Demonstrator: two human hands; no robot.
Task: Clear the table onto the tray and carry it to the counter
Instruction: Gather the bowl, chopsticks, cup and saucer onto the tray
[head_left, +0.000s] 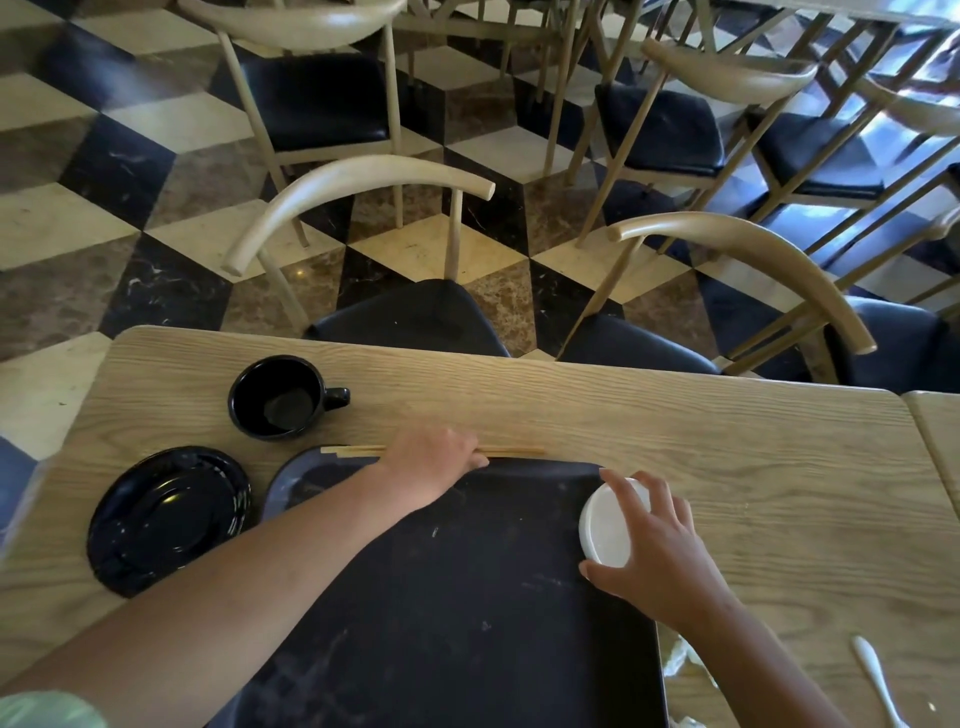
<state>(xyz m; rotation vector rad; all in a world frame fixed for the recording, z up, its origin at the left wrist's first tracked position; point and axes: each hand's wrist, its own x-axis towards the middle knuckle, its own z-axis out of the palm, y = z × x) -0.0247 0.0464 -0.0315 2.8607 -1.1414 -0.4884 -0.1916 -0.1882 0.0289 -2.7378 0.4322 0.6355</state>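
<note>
A large black tray (467, 597) lies on the wooden table (675, 447) in front of me. My right hand (654, 551) grips a small white bowl (608, 525) at the tray's right edge. My left hand (431, 457) reaches over the tray's far edge and closes on a pair of wooden chopsticks (514, 451) lying along that edge. A black mug (280, 397) stands on the table beyond the tray's left corner. A black plate (166, 514) sits left of the tray.
A white spoon (878, 680) lies on the table at the lower right, with crumpled clear wrap (685, 660) beside the tray. Two chairs (415, 312) with curved wooden backs are pushed in at the table's far side. A second table (940, 431) adjoins on the right.
</note>
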